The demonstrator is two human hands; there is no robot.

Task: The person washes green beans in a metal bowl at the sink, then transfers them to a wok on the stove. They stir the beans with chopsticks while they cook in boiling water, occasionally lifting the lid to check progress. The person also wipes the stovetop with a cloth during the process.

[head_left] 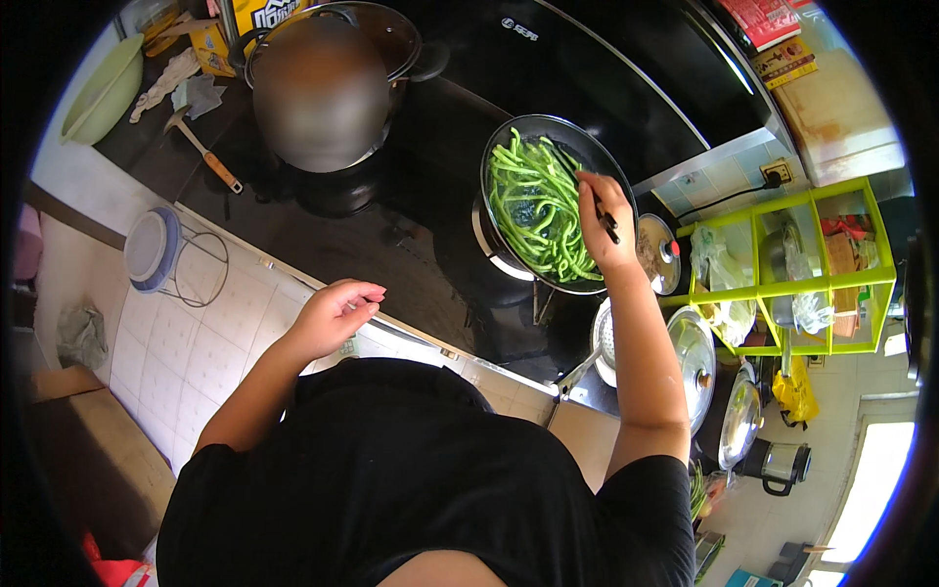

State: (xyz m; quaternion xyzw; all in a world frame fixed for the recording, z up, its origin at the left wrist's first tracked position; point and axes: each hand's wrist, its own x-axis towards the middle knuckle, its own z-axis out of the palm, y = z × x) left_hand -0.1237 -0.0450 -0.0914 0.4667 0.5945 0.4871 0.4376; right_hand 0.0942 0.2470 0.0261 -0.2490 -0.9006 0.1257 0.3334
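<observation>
Stir set: beans [533,201] in black pan [595,152], logged from my remote view.
Right hand [608,223], fingers grasping dark chopsticks [610,227] that reach into the beans, which lie below and left of those fingers; lid [652,238], red-knobbed, just right of them. Left hand [335,315], fingers released and loosely curled, near the front edge of the counter [421,220]; pot [333,145], which I see blurred, well beyond these fingers.
</observation>
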